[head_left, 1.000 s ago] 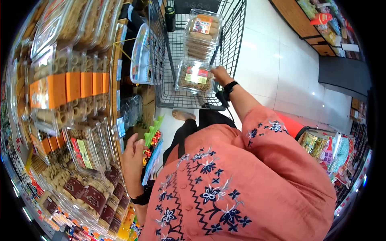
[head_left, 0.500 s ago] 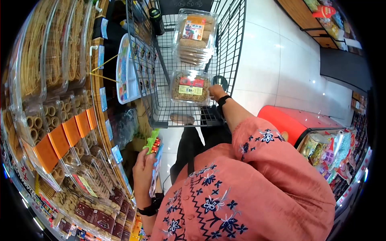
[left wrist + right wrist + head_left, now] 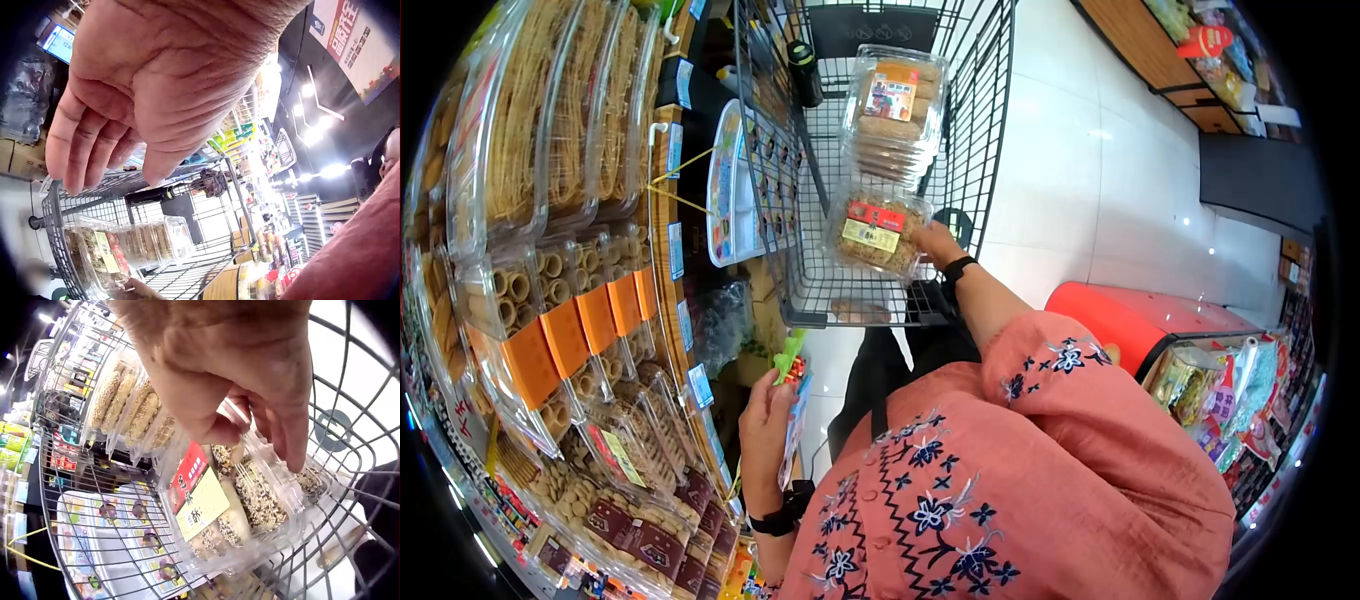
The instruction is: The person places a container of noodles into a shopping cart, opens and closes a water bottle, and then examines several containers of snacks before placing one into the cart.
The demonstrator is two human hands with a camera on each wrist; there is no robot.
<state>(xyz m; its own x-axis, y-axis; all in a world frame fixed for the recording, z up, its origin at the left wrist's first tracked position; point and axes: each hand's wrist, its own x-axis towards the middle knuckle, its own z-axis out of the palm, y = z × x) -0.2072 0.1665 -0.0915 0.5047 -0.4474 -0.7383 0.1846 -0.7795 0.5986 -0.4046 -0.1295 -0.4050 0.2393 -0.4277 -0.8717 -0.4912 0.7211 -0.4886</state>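
My right hand (image 3: 933,243) (image 3: 256,440) pinches the edge of a clear snack box (image 3: 868,234) (image 3: 231,512) with a red and yellow label, thumb on one side and fingers on the other. The box holds sesame-coated pieces and sits tilted inside the wire shopping cart (image 3: 985,130). A second clear box of round cookies (image 3: 895,100) (image 3: 125,406) lies just beyond it. My left hand (image 3: 765,425) (image 3: 112,175) hangs by the shelf edge with relaxed fingers and holds nothing. It is beside green and red hanging packets (image 3: 788,358).
Shelves of clear boxes with wafer rolls and biscuits (image 3: 550,300) fill the left side. A black bottle (image 3: 805,72) and a flat printed pack (image 3: 725,190) are at the cart's left. A red bin (image 3: 1130,310) stands on the white tiled floor (image 3: 1080,180) at the right.
My right hand has kept its grip on the snack box, which has tilted and shifted slightly in the cart. My left hand has drawn back from the shelf boxes towards the hanging packets.
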